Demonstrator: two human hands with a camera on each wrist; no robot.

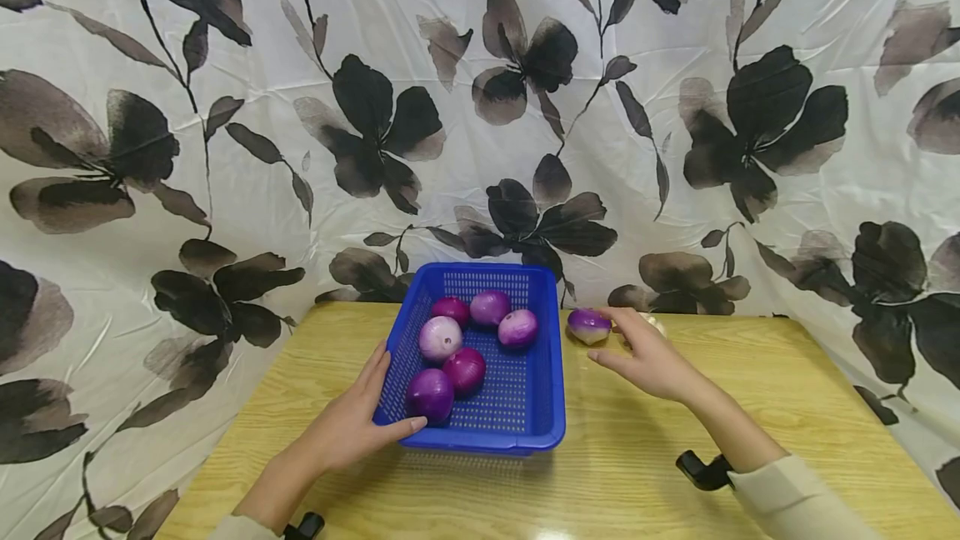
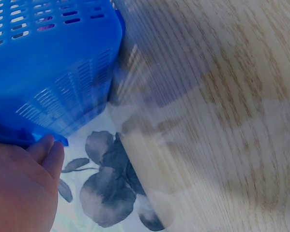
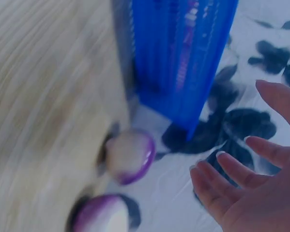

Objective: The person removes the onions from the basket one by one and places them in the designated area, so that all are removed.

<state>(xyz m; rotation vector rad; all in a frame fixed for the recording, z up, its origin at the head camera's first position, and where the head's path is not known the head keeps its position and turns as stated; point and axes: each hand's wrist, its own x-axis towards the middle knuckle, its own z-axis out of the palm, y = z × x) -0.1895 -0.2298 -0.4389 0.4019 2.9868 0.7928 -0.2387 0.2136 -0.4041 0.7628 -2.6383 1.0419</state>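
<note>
A blue plastic basket stands on the table with several purple onions inside, all toward its left and back. My left hand grips its left rim near the front corner, thumb over the edge; in the left wrist view the left hand has fingertips at the rim. Right of the basket, my right hand hovers by a purple-and-white onion. The right wrist view shows the right hand with fingers spread, holding nothing, apart from that onion and another onion.
The wood-grain table ends at the back against a white curtain with dark flower prints. A pale thing, partly hidden by the right hand, lies near the back edge. Black wrist mounts sit below the forearms.
</note>
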